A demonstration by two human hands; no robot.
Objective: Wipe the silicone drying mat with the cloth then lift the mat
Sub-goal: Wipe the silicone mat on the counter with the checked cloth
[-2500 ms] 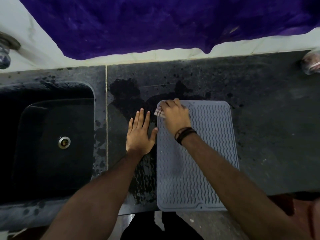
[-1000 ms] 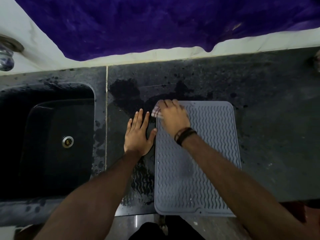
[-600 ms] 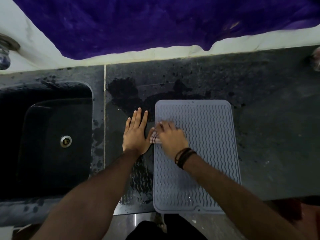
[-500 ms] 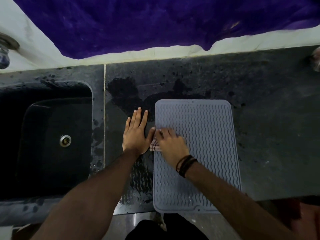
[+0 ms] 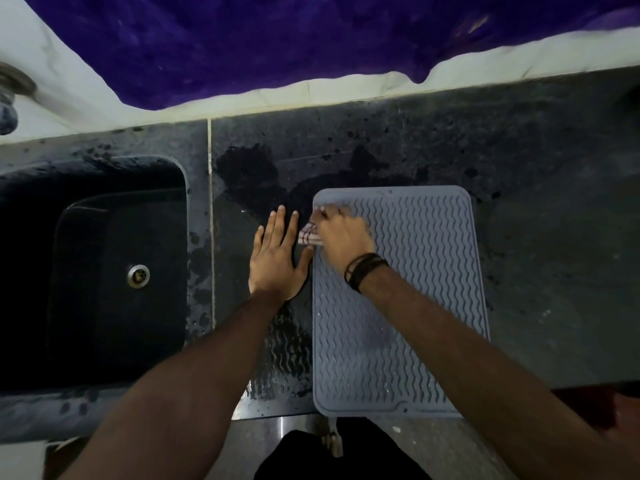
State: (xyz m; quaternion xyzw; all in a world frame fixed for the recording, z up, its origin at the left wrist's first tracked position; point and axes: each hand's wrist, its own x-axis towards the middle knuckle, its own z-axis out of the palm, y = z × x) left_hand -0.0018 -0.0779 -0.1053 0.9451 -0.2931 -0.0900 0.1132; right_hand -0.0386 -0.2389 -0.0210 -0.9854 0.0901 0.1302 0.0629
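Mat lies flat on the counter, long axis running from the near counter edge toward the wall, near edge overhanging slightly. I've got my right hand on its far-left corner, fingers curled over the cloth, which pokes out past the mat's left edge. My left hand lies flat, fingers straight, on the counter just left of the mat, thumb touching its edge, so it's the nearer hand for lifting. Wet patches sit left of and beyond the mat. Sink is well left. Nothing on the mat blocks a lift.
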